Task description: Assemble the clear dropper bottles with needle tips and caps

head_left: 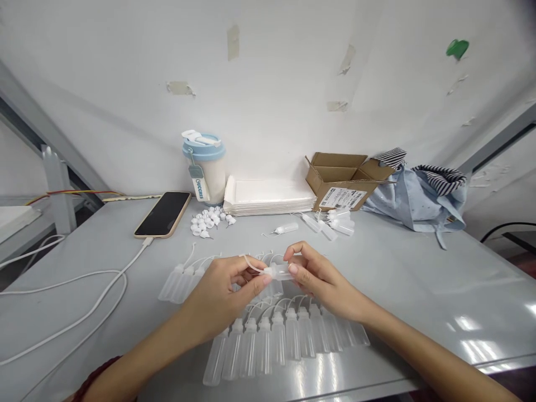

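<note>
Between my two hands lies a small clear plastic squeeze bottle (280, 272), held roughly level above the table. My left hand (234, 287) pinches its white neck, where a thin strap loops up over the fingers. My right hand (316, 279) grips the bottle's body between thumb and fingers. Just below, a row of similar bottles (264, 343) lies side by side with their straps pointing away from me. More bottles (178, 282) lie to the left, partly hidden behind my left hand.
Small white needle caps (207, 220) sit in a pile near a phone (163, 215) with a charging cable (104, 296). Loose bottles (330, 223) lie before an open cardboard box (343, 181). Along the wall stand a lidded cup (213, 173), stacked white envelopes (268, 195) and a blue cloth bag (414, 195).
</note>
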Motion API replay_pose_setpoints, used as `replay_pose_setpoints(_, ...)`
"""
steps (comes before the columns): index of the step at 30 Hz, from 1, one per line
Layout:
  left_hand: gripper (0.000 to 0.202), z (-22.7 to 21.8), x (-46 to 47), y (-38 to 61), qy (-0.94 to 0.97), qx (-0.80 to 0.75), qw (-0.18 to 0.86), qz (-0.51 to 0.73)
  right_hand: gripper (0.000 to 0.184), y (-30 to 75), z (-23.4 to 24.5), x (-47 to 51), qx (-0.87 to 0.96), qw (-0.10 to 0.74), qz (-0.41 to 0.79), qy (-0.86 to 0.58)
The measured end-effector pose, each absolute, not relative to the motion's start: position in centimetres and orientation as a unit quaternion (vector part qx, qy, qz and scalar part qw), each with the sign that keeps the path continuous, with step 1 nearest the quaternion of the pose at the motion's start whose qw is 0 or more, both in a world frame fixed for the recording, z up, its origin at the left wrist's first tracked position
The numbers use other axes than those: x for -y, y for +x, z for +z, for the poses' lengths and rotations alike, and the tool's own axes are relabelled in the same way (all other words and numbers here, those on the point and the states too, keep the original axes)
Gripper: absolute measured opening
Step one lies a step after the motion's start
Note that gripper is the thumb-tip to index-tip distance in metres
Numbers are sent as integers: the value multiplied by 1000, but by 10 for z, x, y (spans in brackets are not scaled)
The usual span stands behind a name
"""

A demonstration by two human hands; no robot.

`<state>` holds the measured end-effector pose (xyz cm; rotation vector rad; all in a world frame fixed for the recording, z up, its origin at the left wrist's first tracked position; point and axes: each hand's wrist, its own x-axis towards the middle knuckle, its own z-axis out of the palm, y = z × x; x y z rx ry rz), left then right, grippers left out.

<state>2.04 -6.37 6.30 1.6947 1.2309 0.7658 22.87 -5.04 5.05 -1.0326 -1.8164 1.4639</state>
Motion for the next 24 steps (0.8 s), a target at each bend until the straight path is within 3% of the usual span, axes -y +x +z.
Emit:
replay_pose_setpoints(7,26,60,60,16,630,-502,496,324,19,230,48,49,739,347,423,-394)
replay_pose_setpoints(11,17,57,62,19,673,-502,425,338,17,230,45,50,751,367,379,-397)
replay_pose_setpoints(19,12,47,64,22,771,-433,240,400,23,228,51,51,716,362,423,-422)
replay_pose_setpoints(24,12,49,65,23,782,-417,253,389,40,228,51,49,704,343,427,-453)
